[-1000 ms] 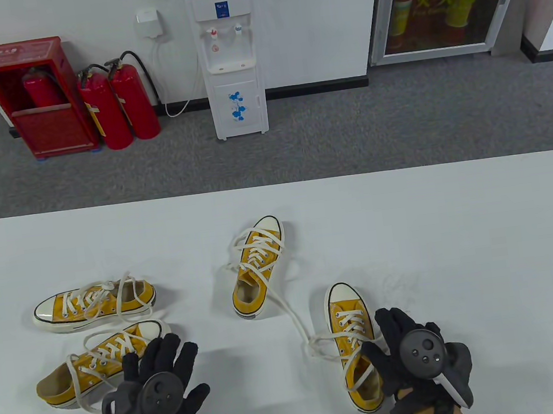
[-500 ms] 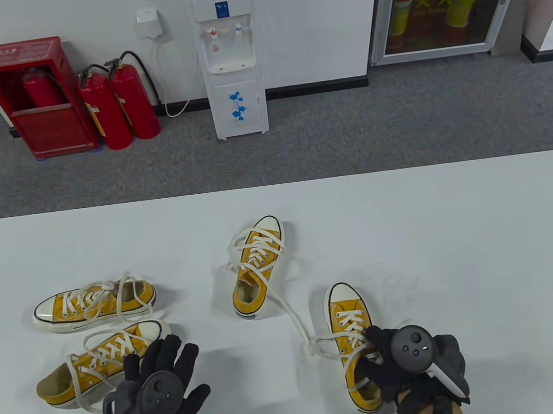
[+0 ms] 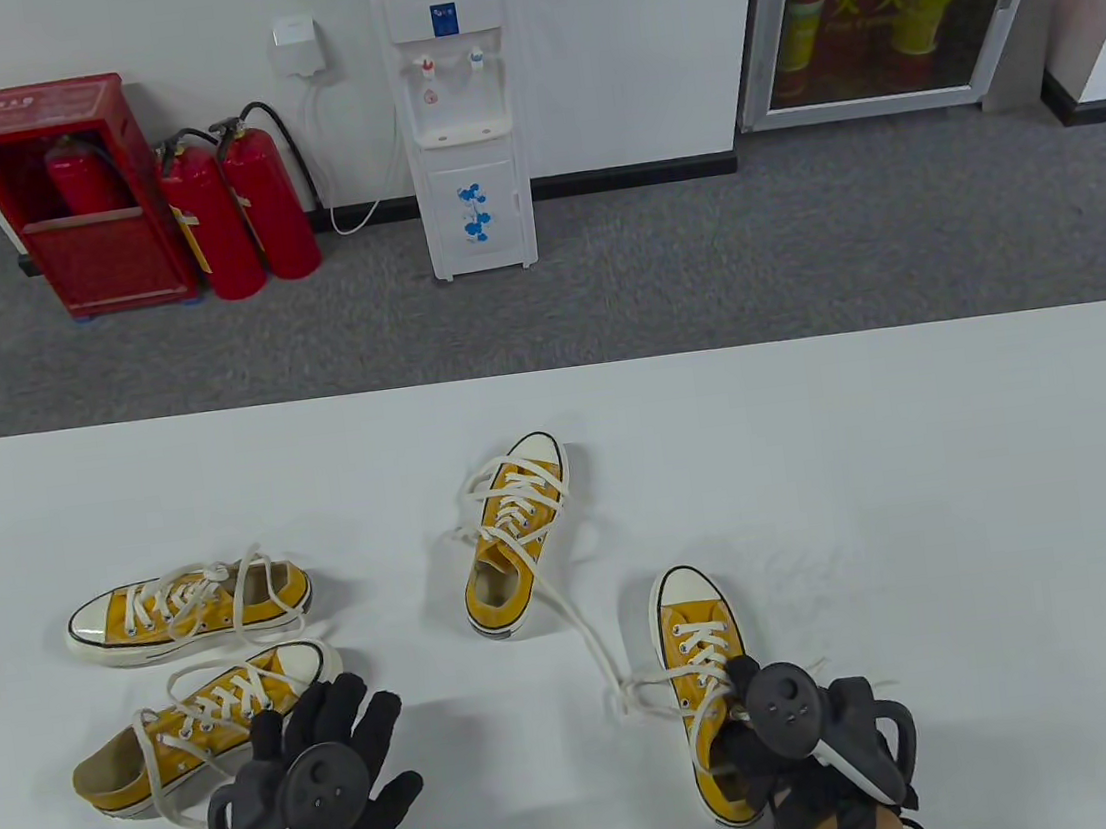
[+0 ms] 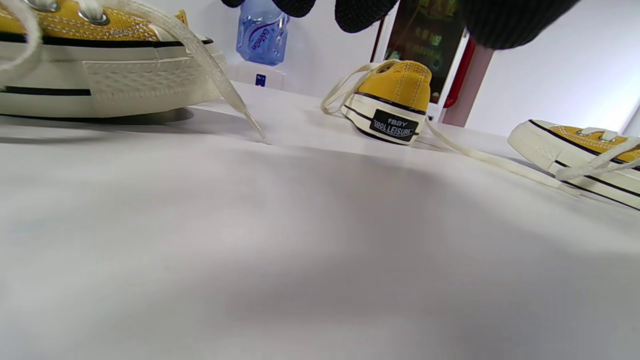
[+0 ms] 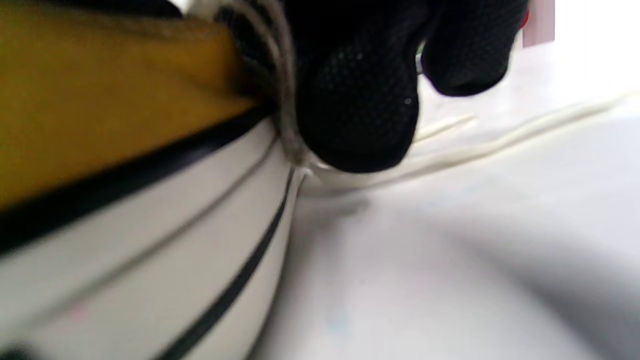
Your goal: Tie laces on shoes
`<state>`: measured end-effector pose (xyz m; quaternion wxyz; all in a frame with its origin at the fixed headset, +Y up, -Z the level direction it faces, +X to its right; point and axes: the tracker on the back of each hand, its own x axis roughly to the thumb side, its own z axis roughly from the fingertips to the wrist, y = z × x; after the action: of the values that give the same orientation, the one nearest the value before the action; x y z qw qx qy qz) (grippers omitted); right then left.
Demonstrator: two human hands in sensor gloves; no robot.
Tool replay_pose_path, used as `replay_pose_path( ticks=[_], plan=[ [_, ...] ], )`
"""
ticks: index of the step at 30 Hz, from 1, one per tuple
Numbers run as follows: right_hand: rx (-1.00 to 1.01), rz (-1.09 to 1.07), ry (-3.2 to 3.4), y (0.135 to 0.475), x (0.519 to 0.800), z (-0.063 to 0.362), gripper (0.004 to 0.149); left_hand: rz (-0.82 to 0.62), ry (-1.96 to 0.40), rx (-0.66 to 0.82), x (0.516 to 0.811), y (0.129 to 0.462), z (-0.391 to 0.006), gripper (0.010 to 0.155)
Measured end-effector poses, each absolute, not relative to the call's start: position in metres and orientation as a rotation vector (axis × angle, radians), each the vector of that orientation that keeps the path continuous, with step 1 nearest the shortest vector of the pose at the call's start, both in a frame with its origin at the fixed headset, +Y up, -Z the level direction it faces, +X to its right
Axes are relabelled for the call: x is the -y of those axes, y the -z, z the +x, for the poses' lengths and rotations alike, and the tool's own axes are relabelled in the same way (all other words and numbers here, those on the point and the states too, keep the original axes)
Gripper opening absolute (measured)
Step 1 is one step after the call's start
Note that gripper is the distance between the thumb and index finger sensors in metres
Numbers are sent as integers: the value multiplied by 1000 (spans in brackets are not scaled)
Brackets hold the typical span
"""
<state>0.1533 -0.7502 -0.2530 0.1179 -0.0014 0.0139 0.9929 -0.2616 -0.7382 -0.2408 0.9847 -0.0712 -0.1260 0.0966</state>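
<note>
Four yellow canvas sneakers with white laces lie on the white table (image 3: 925,490). My right hand (image 3: 740,689) grips the near right shoe (image 3: 698,633) around its opening and side. In the right wrist view my fingers (image 5: 355,100) curl against that shoe's white sole (image 5: 125,225), over a lace. A loose lace (image 3: 580,633) runs from the middle shoe (image 3: 513,540) to the near right one. My left hand (image 3: 336,738) rests flat with fingers spread beside the near left shoe (image 3: 179,732) and holds nothing. The far left shoe (image 3: 184,606) lies on its side.
The left wrist view shows the near left shoe's sole (image 4: 100,85), the middle shoe's heel (image 4: 395,105) and the right shoe's toe (image 4: 575,145). Beyond the table's far edge stand a water dispenser (image 3: 461,113) and red fire extinguishers (image 3: 236,212) on grey carpet.
My right hand has moved left from beside the near right shoe onto it, and its fingers have closed round the shoe. The left hand and the shoes have stayed put.
</note>
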Motion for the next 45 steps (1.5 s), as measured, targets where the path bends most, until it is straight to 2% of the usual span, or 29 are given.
replay_pose_path(
  ticks=[12,20,27,35,45],
  plan=[
    [115,-74,-2910,252,747,151,57,-144,-202,255,739,241,-261,80],
    [159,-174,-2840,256,721,141,56,-122,-236,235,737,242,-268,80],
    [288,-133,-2794,252,698,110,56,-137,-236,241,738,243,-267,80],
    [370,53,-2704,246,687,56,56,-127,-249,241,737,242,-268,80],
    [359,270,-2686,252,688,-13,56,-86,-316,223,728,241,-279,80]
  ],
)
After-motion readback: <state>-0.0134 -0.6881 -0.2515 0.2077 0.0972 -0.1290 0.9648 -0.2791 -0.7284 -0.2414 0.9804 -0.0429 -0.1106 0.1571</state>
